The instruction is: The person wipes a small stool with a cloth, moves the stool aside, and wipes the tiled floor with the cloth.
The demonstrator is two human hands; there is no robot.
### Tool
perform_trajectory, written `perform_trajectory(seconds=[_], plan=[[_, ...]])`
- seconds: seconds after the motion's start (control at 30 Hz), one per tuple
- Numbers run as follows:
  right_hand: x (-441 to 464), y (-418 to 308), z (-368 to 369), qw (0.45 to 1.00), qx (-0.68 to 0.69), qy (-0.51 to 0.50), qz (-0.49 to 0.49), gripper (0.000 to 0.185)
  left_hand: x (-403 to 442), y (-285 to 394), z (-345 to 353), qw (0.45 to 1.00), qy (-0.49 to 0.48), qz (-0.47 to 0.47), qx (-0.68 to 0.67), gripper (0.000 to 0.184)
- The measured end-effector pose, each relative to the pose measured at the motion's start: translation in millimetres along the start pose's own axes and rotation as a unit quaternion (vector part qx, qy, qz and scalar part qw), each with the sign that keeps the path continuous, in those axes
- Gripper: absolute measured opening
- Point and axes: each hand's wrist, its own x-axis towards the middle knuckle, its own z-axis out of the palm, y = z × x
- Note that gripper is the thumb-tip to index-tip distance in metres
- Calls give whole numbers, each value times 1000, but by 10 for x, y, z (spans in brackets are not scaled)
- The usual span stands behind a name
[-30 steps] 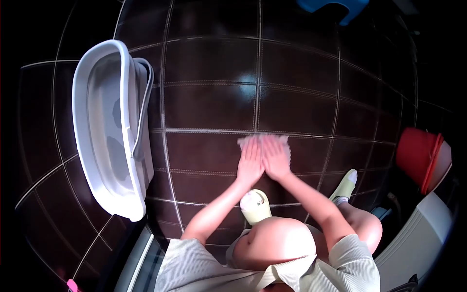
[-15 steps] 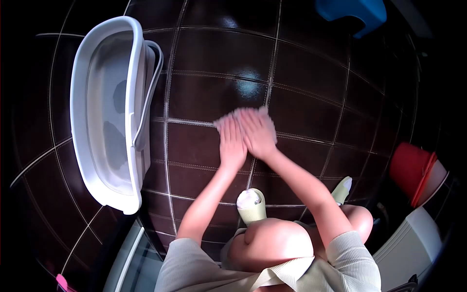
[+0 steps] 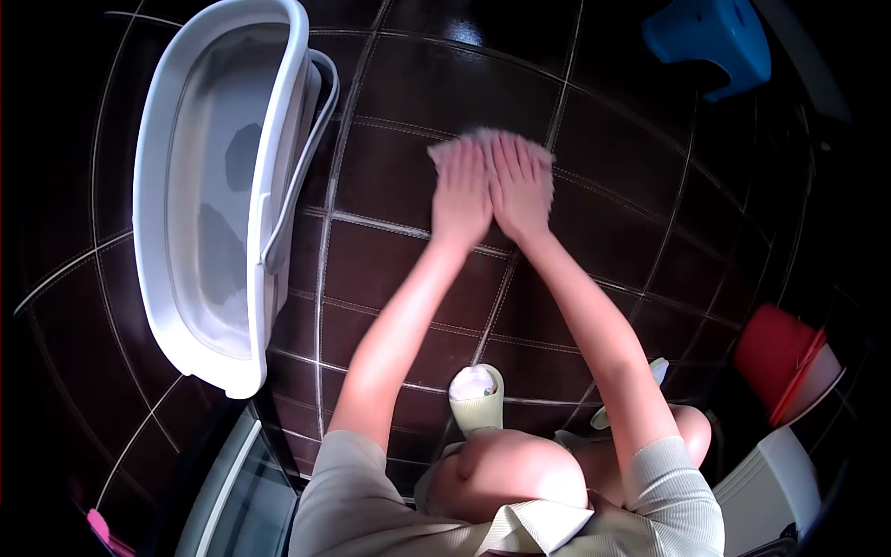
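Note:
A pale pinkish cloth [image 3: 482,137] lies spread on the dark tiled floor [image 3: 399,278], in front of my knees. My left hand [image 3: 461,200] presses flat on its left part, fingers straight and pointing forward. Close beside it, my right hand [image 3: 522,190] lies flat on the right part, fingers stretched out too. Both palms cover most of the cloth, so only its front and side edges show. Neither hand's fingers are wrapped around it.
To the left stands a white basin [image 3: 148,186] with a handle [image 3: 302,176] and grey water-like patches inside. A blue stool [image 3: 715,42] is at the far right. A red bucket [image 3: 775,357] sits at right. My light green slipper [image 3: 478,413] is below my hands.
Both hands have slid forward across the floor with the cloth under them, and slightly to the right. My arms are more stretched out. The view has shifted slightly.

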Motion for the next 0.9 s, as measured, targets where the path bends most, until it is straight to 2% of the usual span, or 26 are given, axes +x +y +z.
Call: perform_trajectory(seconds=[0.03, 0.13, 0.23, 0.27, 0.3, 0.4, 0.47, 0.57, 0.6, 0.67, 0.8, 0.9], plan=[[223, -13, 100, 1000, -5, 25, -5, 54, 158, -145, 5, 999, -1, -4, 37, 55], [541, -296, 222, 999, -16, -3, -29, 55, 143, -457, -50, 995, 39, -76, 44, 56], [298, -569, 146, 990, 48, -78, -112, 57, -418, -361, -160, 989, 17, -149, 15, 56], [65, -607, 149, 982, 82, -75, -153, 57, -674, -291, -183, 989, 3, -143, 24, 57], [-167, -650, 88, 972, 119, -113, -167, 58, -915, -178, -277, 986, -61, -147, 41, 57], [-923, -713, -5, 954, 132, -182, -196, 57, -1689, 162, -329, 978, -145, -145, 41, 62], [-1269, -685, 4, 950, 138, -205, -191, 58, -1960, 320, -314, 979, -151, -132, 34, 64], [-1230, -637, -52, 944, 159, -242, -157, 58, -1846, 295, -358, 978, -171, -115, 17, 65], [-1077, -616, -110, 949, 131, -243, -152, 59, -1683, 207, -368, 986, -145, -85, 1, 63], [-757, -540, -37, 976, 73, -164, -124, 59, -1276, -10, -271, 989, -133, -59, -5, 63], [166, -518, 315, 999, 45, -3, -20, 61, -254, -584, -145, 997, -20, -31, 71, 62], [647, -736, 460, 998, 47, 29, -13, 58, 62, -993, -194, 995, 9, -78, 68, 61]])
